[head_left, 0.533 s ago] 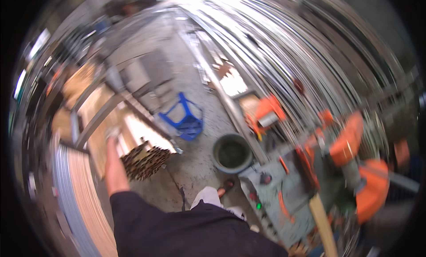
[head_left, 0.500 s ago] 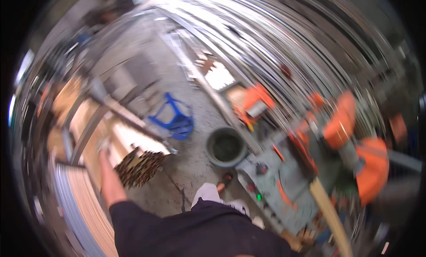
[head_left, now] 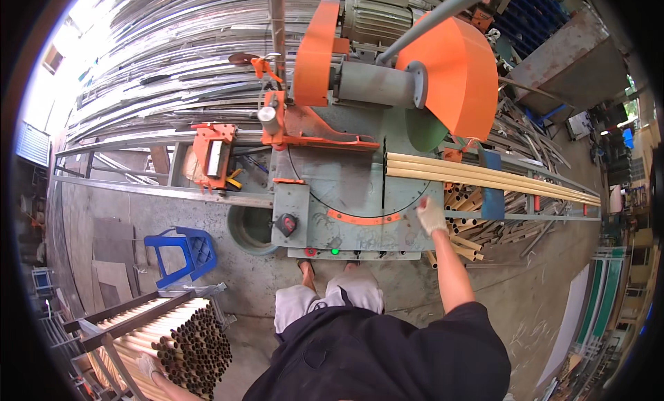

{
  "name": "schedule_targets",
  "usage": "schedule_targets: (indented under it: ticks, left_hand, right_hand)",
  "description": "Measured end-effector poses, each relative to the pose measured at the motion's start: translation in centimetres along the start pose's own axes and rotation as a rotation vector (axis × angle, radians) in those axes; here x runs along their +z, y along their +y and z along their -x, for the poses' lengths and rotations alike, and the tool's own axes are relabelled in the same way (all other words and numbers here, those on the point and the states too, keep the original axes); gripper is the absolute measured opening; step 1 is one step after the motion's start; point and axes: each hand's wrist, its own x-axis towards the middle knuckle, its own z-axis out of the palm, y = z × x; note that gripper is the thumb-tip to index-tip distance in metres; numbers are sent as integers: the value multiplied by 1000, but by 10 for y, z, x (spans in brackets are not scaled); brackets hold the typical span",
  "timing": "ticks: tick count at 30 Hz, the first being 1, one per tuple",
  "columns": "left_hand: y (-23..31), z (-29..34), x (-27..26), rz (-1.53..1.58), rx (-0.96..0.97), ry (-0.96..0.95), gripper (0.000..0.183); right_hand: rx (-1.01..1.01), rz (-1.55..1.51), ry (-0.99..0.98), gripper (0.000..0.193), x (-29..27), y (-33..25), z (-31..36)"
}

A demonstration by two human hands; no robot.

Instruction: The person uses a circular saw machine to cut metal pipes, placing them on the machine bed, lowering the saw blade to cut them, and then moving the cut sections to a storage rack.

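Sawing the beige tubes (head_left: 477, 176) lying across the saw desk (head_left: 366, 236) seems in hand, the next move calling for steady alignment; right hand (head_left: 432, 217) curled nearby, left hand (head_left: 147, 366) at bundled tubes (head_left: 192, 349), grips unclear.

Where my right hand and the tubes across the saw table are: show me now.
Right hand (head_left: 433, 217), head view: back of the glove.
Tubes (head_left: 477, 177), head view: middle of their visible length.
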Motion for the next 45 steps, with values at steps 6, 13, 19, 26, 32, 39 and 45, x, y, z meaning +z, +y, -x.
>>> schedule_targets:
  ticks: [6, 13, 19, 26, 32, 39, 45]
  left_hand:
    - [110, 139, -46, 105, 357, 54, 74]
    - [141, 291, 47, 205, 798, -238, 79]
    - [251, 354, 36, 397, 960, -511, 75]
    - [431, 358, -3, 665, 1347, -479, 66]
    - [541, 351, 35, 794, 1476, -407, 58]
    - [628, 341, 41, 453, 1714, -2, 60]
    - [688, 314, 68, 356, 1911, 172, 65]
  right_hand:
    - [6, 512, 133, 63, -42, -27, -101]
    - [-109, 648, 3, 50, -31, -15, -157]
    - [-230, 570, 94, 60, 10, -91, -126]
    - [-346, 538, -7, 80, 91, -228, -84]
    - [-497, 439, 5, 83, 141, -326, -62]
    - [-482, 246, -102, 78, 176, -395, -52]
    - [-662, 218, 77, 83, 206, -401, -56]
